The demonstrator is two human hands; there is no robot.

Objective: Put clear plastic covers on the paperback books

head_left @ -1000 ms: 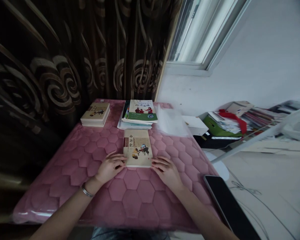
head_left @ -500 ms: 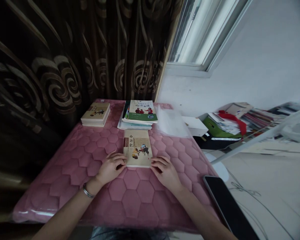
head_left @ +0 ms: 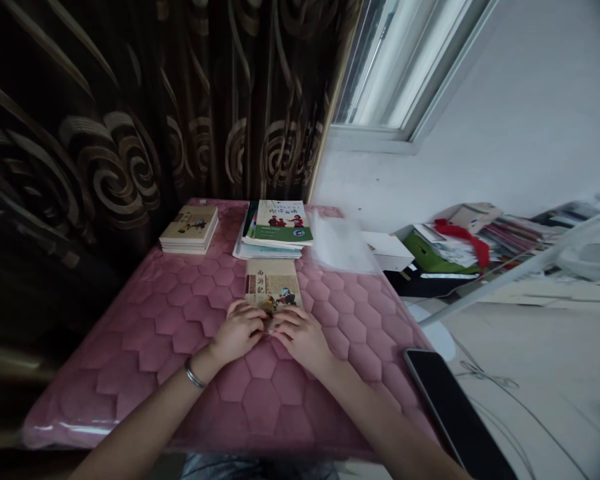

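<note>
A cream-coloured book (head_left: 275,275) with Chinese characters and a painted figure on its cover lies flat on the pink table, in front of me. Its near edge is covered by both hands. My left hand (head_left: 243,330), with a silver bangle on the wrist, has its curled fingers over the lower left of the cover. From the other side my right hand (head_left: 299,333) lays bent fingers on the lower right, thumb at the near edge. The fingertips of the two hands almost meet at the middle of that edge.
At the back left stands a stack of similar books (head_left: 189,230). Behind the book lies a pile of booklets (head_left: 280,227), with a clear plastic sheet (head_left: 343,243) beside it. A black phone-like device (head_left: 455,407) sits at the table's right edge. Dark curtains (head_left: 145,100) hang behind.
Both hands have moved inward from the book's two near corners to the middle of its near edge, and now cover the lower part of the cover. The book stays in place.
</note>
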